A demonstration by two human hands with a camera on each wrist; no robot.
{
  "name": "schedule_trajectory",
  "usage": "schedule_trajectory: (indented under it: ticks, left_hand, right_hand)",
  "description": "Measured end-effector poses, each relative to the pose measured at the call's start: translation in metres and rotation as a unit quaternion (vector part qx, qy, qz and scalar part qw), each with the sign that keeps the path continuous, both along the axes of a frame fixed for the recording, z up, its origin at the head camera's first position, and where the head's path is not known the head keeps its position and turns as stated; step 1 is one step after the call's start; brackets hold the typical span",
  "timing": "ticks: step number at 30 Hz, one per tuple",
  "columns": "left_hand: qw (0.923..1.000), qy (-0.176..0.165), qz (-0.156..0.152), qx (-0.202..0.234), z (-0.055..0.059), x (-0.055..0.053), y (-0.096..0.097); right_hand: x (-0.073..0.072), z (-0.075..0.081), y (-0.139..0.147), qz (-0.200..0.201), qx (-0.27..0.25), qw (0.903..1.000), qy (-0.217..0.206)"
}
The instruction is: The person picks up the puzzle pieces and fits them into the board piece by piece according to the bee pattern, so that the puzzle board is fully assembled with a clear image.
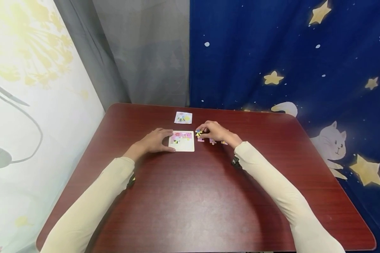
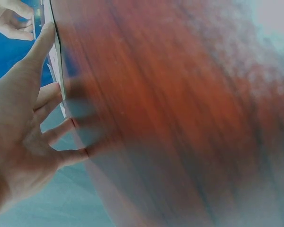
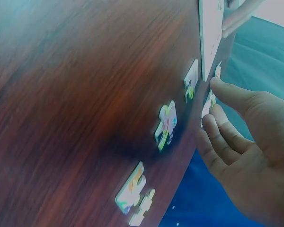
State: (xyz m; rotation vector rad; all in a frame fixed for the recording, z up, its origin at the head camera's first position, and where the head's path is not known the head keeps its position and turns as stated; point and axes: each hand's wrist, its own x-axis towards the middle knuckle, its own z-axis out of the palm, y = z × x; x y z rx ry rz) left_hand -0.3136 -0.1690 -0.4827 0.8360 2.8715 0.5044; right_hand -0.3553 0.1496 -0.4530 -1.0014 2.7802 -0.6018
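Observation:
A white puzzle tray lies on the table, partly filled with pink and yellow pieces in its upper and left parts. My left hand holds its left side, thumb at the near corner and fingers at the far one. Right of the tray, my right hand pinches a jigsaw piece with blue and yellow print between thumb and fingers. In the right wrist view this piece is largely covered by the fingertips. A pink jigsaw piece lies just below that hand.
More loose jigsaw pieces lie right of the tray, among them a pink one, partly under the right hand, and another farther right. Behind the tray is a small picture card. Curtains hang behind the dark red table.

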Motion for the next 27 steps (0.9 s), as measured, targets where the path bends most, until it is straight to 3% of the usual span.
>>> schedule_trajectory:
  ticks: [16, 27]
  left_hand:
    - [1.0000, -0.007, 0.002, -0.004, 0.002, 0.003, 0.001]
    - [1.0000, -0.006, -0.001, -0.005, 0.002, -0.001, 0.002]
  right_hand:
    - [0.005, -0.007, -0.023, 0.042, -0.031, 0.9986, -0.009]
    - [0.005, -0.009, -0.040, 0.050, -0.008, 0.9987, -0.006]
